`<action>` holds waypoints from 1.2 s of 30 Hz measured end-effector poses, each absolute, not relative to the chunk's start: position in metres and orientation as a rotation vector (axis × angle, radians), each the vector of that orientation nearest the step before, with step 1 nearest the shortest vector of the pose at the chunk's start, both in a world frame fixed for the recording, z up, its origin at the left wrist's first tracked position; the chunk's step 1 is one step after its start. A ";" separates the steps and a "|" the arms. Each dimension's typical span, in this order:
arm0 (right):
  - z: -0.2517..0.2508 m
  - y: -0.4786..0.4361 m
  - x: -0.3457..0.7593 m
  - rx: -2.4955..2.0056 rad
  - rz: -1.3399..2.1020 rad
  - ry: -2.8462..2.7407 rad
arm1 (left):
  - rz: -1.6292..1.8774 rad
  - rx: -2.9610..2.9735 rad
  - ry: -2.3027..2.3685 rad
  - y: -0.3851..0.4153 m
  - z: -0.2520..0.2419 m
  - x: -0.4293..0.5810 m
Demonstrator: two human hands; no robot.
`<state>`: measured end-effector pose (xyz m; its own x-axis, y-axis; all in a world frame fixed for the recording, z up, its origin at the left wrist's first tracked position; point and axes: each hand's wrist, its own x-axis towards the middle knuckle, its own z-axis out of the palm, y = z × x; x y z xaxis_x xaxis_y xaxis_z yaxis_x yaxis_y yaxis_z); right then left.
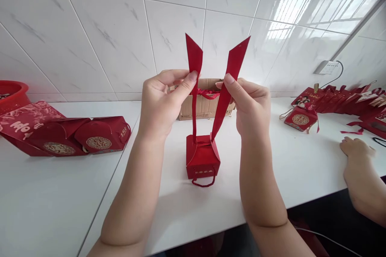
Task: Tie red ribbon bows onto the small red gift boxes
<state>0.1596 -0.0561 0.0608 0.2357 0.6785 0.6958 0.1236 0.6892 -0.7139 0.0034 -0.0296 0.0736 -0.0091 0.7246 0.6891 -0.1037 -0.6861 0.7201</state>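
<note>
A small red gift box (202,162) with a red cord handle stands on the white counter (60,204) in front of me. Two ends of a red ribbon (224,100) rise from its top. My left hand (164,98) pinches the left end between thumb and fingers, and that end points up past my thumb. My right hand (250,106) pinches the right end the same way. Both ends are pulled up taut above the box.
A brown cardboard carton (205,106) sits behind the box by the tiled wall. Red folded boxes (99,136) and a red bag lie at left, with a red basket (12,94). More red boxes (301,118) line the right. Another person's hand (357,152) rests there.
</note>
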 end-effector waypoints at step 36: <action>0.064 -0.054 0.156 -0.799 0.941 -1.467 | 1.683 1.793 0.703 -0.042 0.070 0.017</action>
<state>0.1564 -0.0537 0.0639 -0.1070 0.8888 0.4457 -0.0347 0.4446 -0.8950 0.0171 -0.0422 0.0703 0.0671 0.7160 0.6949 -0.0092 -0.6960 0.7180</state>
